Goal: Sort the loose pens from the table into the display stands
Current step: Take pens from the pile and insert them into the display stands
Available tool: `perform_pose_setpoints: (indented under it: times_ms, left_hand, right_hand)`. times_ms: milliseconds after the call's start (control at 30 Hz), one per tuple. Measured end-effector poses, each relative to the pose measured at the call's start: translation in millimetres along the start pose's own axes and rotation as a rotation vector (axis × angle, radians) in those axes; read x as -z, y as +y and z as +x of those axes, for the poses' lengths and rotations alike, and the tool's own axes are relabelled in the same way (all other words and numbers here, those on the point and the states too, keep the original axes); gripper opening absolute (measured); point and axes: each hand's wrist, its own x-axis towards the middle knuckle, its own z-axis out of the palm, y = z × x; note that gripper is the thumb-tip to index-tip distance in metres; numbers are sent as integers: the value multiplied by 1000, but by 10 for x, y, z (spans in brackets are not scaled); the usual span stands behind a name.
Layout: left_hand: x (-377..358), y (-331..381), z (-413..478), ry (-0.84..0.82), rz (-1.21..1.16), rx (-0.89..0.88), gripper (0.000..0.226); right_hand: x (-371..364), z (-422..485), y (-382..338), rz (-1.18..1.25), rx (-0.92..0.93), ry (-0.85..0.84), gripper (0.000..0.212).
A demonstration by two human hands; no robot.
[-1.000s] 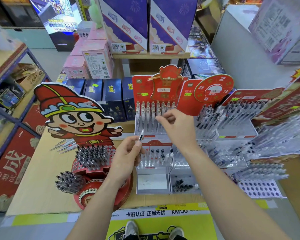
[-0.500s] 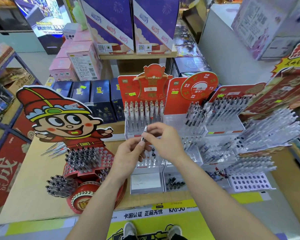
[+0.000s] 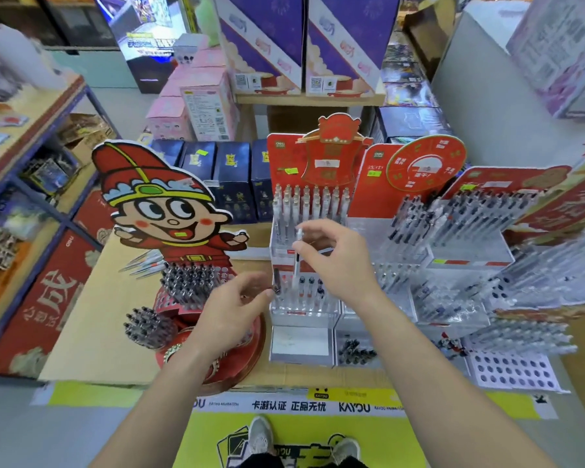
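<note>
Fingers [image 3: 313, 227] of my right hand [image 3: 338, 265] pinch a white pen [image 3: 297, 261] upright, tip down at near tier of clear display stand [image 3: 301, 342]. My left hand [image 3: 233, 307] loosely curled at stand's left edge; cannot tell if it holds anything. Loose pens [image 3: 146, 263] lie far left on table [image 3: 92, 332]
</note>
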Motion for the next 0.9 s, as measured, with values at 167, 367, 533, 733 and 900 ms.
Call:
perform_pose_setpoints:
  times_ms: [167, 367, 533, 733, 900]
  left_hand:
    - [-435, 175, -144, -59, 154, -26, 30]
    - [-1587, 686, -397, -129, 222, -46, 35]
    - [-2771, 1247, -684, -256, 319, -124, 44]
    - [-3843, 1562, -758, -420, 486, -181, 49]
    - [-4404, 1451, -610, -565, 680, -138, 66]
  right_hand:
    - [440, -330, 161, -18, -4, 16, 17]
    - [1521, -1002, 722, -86, -63, 30, 18]
    - [2635, -1557, 1268, -132, -124, 94, 19]
    - [3637, -1955, 2046, -187, -217, 224, 18]
    - [4048, -2095, 2500, -167, -314, 345, 21]
